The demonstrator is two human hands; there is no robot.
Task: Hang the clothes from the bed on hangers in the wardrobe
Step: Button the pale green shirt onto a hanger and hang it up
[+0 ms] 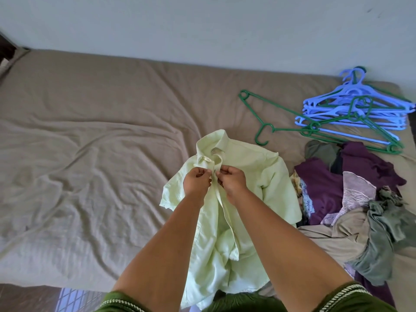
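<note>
Pale green shirt (pixel 236 167) lying front-up at the near edge of the bed (pixel 90 131), collar pointing toward the far wall, lower part trailing off the mattress toward the person. Left hand (pixel 197 180) pinching the left side of the shirt's front strip just below the collar, fingers curled onto the cloth. Right hand (pixel 231 177) pinching the opposite side of the same strip, thumb and fingers pressed together on the fabric, knuckles almost touching the left hand. Whether a button sits between the fingers, cannot tell. Both forearms stretched forward from dark green sleeves with pale trim. Just right of the shirt, a loose heap of clothes (pixel 351 199): purple, grey-green, lilac and beige pieces tangled together, touching the shirt's right sleeve. Beyond the heap, near the far right corner of the bed, a stack of blue hangers (pixel 351 104) with green ones mixed in. One green hanger (pixel 267 119) lying flat and reaching left of that stack, hook end near the shirt's collar but apart from it. Brown sheet rumpled across the left half of the bed.
</note>
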